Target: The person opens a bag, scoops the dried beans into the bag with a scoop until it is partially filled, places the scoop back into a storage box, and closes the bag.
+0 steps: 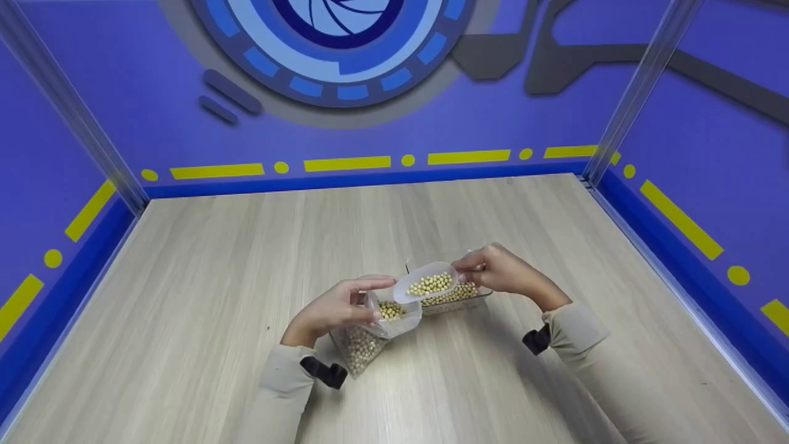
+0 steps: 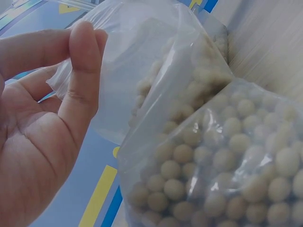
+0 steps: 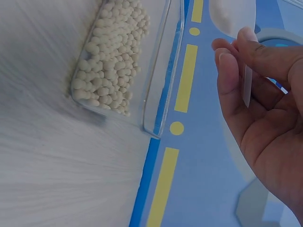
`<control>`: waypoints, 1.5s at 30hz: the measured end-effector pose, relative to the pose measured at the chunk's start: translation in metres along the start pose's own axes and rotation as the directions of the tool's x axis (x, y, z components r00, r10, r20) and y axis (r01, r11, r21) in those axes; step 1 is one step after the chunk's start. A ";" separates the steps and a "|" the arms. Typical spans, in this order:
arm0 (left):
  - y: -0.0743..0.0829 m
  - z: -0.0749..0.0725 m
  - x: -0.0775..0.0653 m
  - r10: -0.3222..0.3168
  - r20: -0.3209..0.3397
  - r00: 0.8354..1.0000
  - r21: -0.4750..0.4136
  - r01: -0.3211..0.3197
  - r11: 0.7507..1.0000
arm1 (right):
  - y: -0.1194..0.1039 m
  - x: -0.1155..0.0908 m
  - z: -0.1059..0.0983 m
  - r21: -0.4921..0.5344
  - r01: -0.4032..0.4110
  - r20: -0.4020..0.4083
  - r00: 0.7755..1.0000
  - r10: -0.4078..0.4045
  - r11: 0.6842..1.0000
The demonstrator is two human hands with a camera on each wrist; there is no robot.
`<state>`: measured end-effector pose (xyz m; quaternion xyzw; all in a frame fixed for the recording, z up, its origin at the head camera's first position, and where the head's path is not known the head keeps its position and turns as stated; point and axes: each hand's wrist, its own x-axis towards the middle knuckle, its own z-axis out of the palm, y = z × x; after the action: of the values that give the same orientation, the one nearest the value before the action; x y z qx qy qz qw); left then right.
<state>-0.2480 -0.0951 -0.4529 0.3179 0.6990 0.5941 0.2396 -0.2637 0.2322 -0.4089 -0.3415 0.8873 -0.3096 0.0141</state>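
Note:
Between finger and thumb, my left hand point(image 1: 336, 306) pinches the mouth of a clear plastic bag point(image 1: 360, 348). Pale yellow soybeans fill the bag's lower part, seen close in the left wrist view. My right hand point(image 1: 502, 269) pinches the handle of a translucent scoop point(image 1: 404, 288), which carries soybeans point(image 1: 431, 283) over the bag's opening. Behind and below the scoop stands a clear rectangular container point(image 1: 459, 303) with more soybeans point(image 3: 111, 61) in it. The scoop and right hand partly hide this container in the head view.
The wooden tabletop point(image 1: 234, 265) carries the bag and container. Blue panels with yellow marks point(image 1: 347, 163) wall off its back and sides. Black straps point(image 1: 323, 372) circle both sleeved wrists.

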 end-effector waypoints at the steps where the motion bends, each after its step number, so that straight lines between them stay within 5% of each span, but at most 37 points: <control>1: 0.000 0.000 0.000 0.002 0.001 1.000 0.006 -0.002 1.000 | 0.000 0.000 0.000 -0.008 0.013 -0.001 1.000 -0.013 1.000; 16: 0.001 0.001 0.000 -0.001 0.010 1.000 -0.021 0.001 1.000 | -0.008 0.003 -0.006 -0.089 0.090 0.006 0.996 -0.090 0.992; 45: 0.000 0.001 -0.001 -0.020 0.014 1.000 -0.060 0.020 0.998 | -0.020 0.008 -0.010 -0.192 0.093 0.040 0.995 -0.087 0.977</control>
<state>-0.2467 -0.0945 -0.4534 0.3076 0.6821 0.6104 0.2598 -0.2604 0.2207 -0.3883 -0.3860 0.8965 -0.2168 -0.0192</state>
